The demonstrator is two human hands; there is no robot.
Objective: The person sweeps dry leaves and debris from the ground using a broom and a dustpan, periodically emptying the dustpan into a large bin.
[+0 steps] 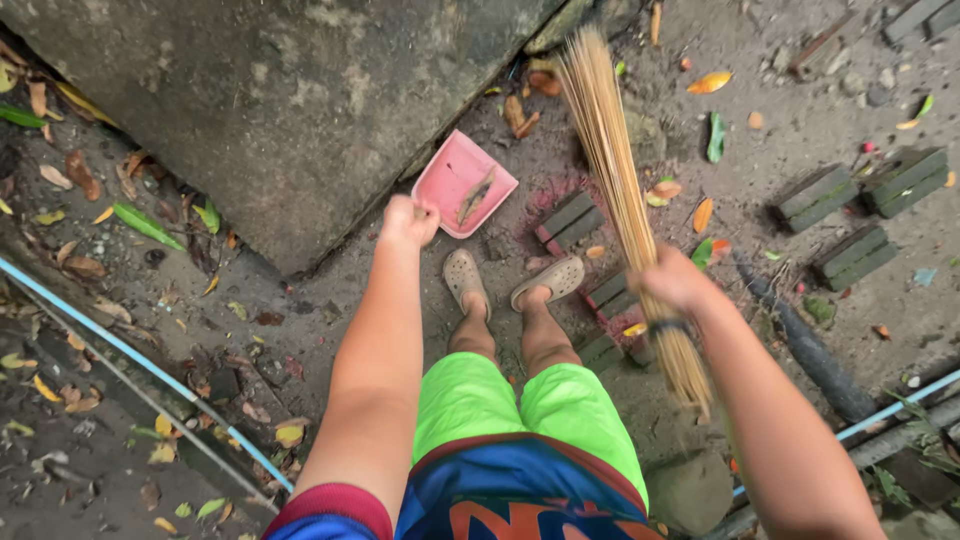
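1. Far left: a blue pipe (130,350) runs diagonally across bare, damp ground, with fallen leaves (145,225) scattered on both sides of it.
2. Upper left to centre: a big grey concrete slab (290,100), stained and mossy, its corner pointing down toward the person's feet.
3. Left hand (408,220): fingers curled shut around the handle of a pink dustpan (463,183). The pan sits on the ground just beside the slab's edge, ahead of the feet, with a bit of brown debris lying in it.
4. Centre: two beige clogs (510,282) on the dirt, toes pointing toward the dustpan; green shorts (520,410) below them in the view.
5. Right of the feet: dark paving blocks (570,220) set in the soil, some rimmed in red.
6. Right hand (675,280): closed in a fist around a stick broom (615,170), a bundle of thin pale ribs. The bundle slants from near the right thigh up to the top of the view, its splayed end close to the slab's far corner. A dark band circles the wrist.
7. Far right: more paving blocks (860,215), orange and green leaves, a dark hose (800,340).
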